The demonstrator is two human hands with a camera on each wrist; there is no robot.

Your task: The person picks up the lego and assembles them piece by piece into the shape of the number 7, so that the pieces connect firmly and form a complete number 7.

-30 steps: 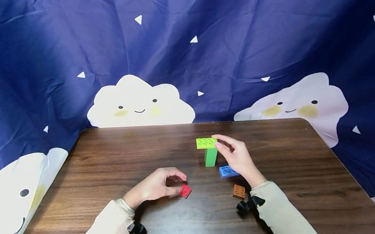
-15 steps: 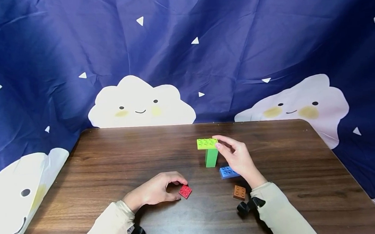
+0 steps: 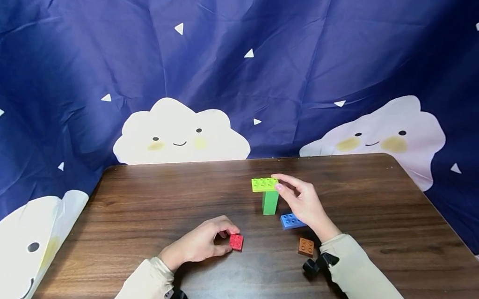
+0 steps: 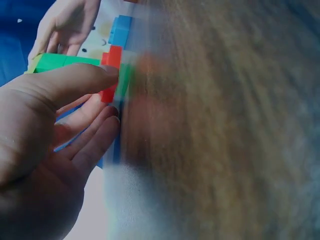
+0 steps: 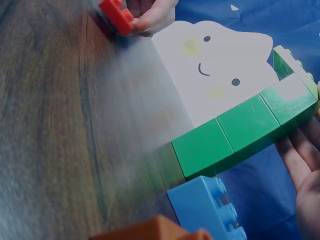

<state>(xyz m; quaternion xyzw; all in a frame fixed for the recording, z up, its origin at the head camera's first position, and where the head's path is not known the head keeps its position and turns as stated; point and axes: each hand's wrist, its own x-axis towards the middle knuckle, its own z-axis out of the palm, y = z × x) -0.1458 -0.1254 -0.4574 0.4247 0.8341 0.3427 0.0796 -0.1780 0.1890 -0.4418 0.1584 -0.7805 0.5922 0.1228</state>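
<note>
We see the left hand [image 3: 204,240] pinching the square red brick [image 3: 237,242] between thumb and fingers, at their tips. With the right hand [image 3: 307,205] we grip one end of the lime-green brick [image 3: 262,185], which lies across the upright green tower [image 3: 270,204]; the blue brick [image 3: 290,221] sits just beside the tower's base.

red brick [image 3: 236,242] near upright lime-topped green tower [image 3: 270,203]

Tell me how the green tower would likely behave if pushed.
The green tower would probably tip easily: tall, on a narrow base. The lime brick overhangs leftward, perhaps making toppling that way easier. The tower's glossy sides suggest hard plastic, so probably stiff.
</note>
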